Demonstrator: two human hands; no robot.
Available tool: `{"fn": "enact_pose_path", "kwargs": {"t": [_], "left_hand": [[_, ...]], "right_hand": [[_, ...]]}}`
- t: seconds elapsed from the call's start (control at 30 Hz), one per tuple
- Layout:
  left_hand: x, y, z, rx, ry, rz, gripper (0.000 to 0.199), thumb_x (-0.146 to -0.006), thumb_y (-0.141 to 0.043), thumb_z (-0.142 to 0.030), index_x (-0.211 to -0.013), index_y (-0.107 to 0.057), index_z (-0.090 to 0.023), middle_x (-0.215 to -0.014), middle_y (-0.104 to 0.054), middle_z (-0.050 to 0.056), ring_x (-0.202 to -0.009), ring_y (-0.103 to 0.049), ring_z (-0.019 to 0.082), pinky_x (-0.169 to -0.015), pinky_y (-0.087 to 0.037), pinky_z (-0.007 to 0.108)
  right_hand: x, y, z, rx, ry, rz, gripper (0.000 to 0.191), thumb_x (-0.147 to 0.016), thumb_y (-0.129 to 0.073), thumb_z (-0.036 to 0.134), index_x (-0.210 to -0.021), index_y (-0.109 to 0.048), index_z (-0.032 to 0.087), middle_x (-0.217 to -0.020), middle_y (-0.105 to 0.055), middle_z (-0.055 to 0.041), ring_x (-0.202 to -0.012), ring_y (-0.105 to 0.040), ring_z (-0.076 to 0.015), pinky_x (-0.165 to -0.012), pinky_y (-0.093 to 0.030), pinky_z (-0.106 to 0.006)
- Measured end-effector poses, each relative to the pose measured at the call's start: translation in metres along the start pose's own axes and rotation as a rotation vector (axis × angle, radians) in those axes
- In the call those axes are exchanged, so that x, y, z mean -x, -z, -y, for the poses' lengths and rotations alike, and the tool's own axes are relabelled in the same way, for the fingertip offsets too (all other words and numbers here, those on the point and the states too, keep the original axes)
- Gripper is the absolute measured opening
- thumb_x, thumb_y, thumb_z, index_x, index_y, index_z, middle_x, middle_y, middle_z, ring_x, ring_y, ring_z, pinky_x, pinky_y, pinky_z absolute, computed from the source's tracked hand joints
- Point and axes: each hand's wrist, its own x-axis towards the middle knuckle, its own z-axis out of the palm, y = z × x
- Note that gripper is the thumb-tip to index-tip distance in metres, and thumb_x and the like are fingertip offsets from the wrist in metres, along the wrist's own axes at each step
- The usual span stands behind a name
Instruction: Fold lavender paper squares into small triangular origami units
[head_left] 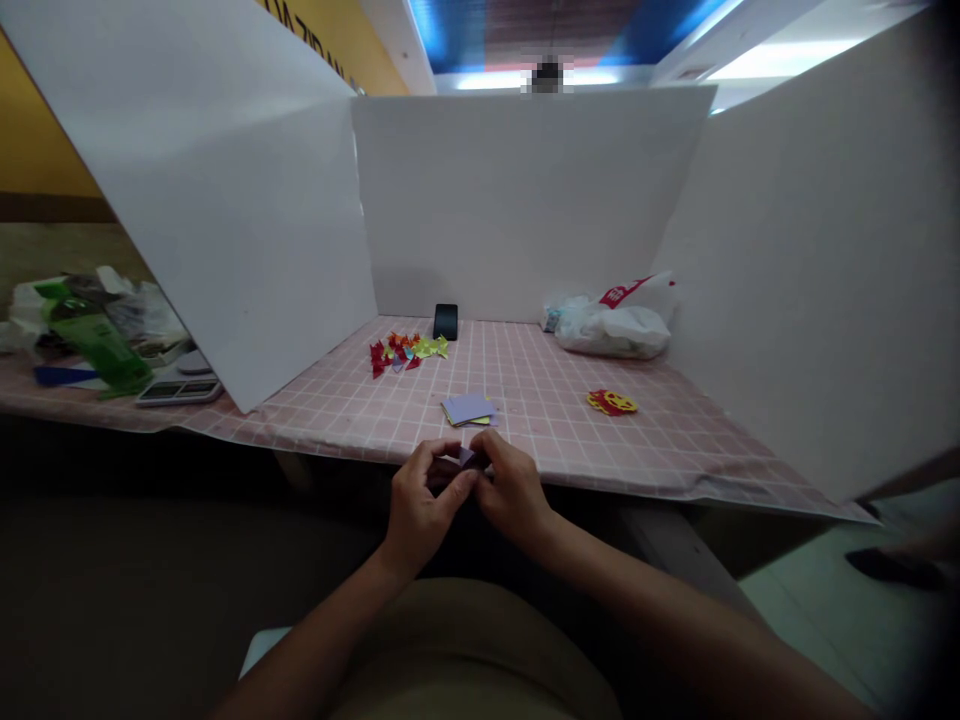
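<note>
A small folded piece of purple paper (466, 457) is pinched between my two hands at the table's front edge. My left hand (424, 500) grips its left side with thumb and fingers. On the other side, my right hand (514, 490) has its fingers closed on the same paper. Just beyond my hands lies a stack of paper sheets (469, 408), purple on top with yellow showing beneath. Farther back at the left sits a group of small folded paper pieces (395, 352) in red, orange, yellow-green and a little blue.
Red and yellow cut-out shapes (612, 402) lie to the right. A dark phone (445, 322) and a white plastic bag (615, 328) are at the back. White panels (525, 200) enclose the table. Outside the left panel are a green bottle (97, 340) and a scale (180, 391).
</note>
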Motion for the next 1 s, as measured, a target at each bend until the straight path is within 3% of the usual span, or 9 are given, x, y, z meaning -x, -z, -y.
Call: {"fn": "enact_pose_path", "kwargs": {"t": [0.2,0.47,0.73,0.87,1.0], "left_hand": [[0.0,-0.004,-0.004,-0.066,0.0,-0.019,0.021,-0.087,-0.063,-0.025,-0.107,-0.061,-0.016,-0.09,-0.072,0.007,-0.076,-0.072,0.018,-0.069,-0.057,0.028],[0.0,0.0,-0.002,-0.086,-0.048,-0.021,0.018,-0.09,-0.06,-0.023,-0.107,-0.062,-0.018,-0.098,-0.074,0.007,-0.085,-0.073,0.019,-0.076,-0.057,0.028],[0.002,0.001,0.001,-0.294,-0.24,-0.151,0.007,-0.086,-0.06,-0.017,-0.089,-0.065,-0.021,-0.08,-0.073,0.003,-0.073,-0.07,0.017,-0.071,-0.054,0.027],[0.005,0.003,0.003,-0.336,-0.345,-0.176,0.007,-0.084,-0.061,-0.016,-0.084,-0.063,-0.022,-0.081,-0.074,0.003,-0.077,-0.072,0.018,-0.074,-0.055,0.027],[0.007,0.005,0.004,-0.314,-0.364,-0.172,0.008,-0.084,-0.063,-0.015,-0.086,-0.064,-0.023,-0.087,-0.076,0.004,-0.082,-0.073,0.018,-0.076,-0.056,0.027]], "right_hand": [[0.001,-0.001,-0.001,0.062,0.116,-0.024,0.017,-0.079,-0.044,0.005,-0.082,-0.045,0.022,-0.069,-0.054,0.0004,-0.058,-0.049,-0.0142,-0.057,-0.037,-0.025],[0.001,-0.001,-0.001,-0.031,0.021,-0.045,0.015,-0.08,-0.047,0.008,-0.081,-0.044,0.022,-0.07,-0.055,0.0014,-0.06,-0.051,-0.0137,-0.059,-0.04,-0.024],[0.004,-0.003,0.004,-0.11,0.015,-0.058,0.025,-0.081,-0.048,0.006,-0.1,-0.051,0.022,-0.084,-0.064,-0.0031,-0.072,-0.062,-0.0161,-0.066,-0.048,-0.027],[0.006,-0.002,0.01,-0.1,0.02,-0.103,0.018,-0.083,-0.048,0.008,-0.094,-0.052,0.022,-0.078,-0.063,-0.0011,-0.068,-0.061,-0.0156,-0.063,-0.048,-0.026],[0.007,0.0,0.015,-0.153,0.04,-0.146,0.014,-0.087,-0.05,0.009,-0.092,-0.054,0.022,-0.078,-0.064,-0.0009,-0.067,-0.061,-0.0146,-0.062,-0.049,-0.025]]}}
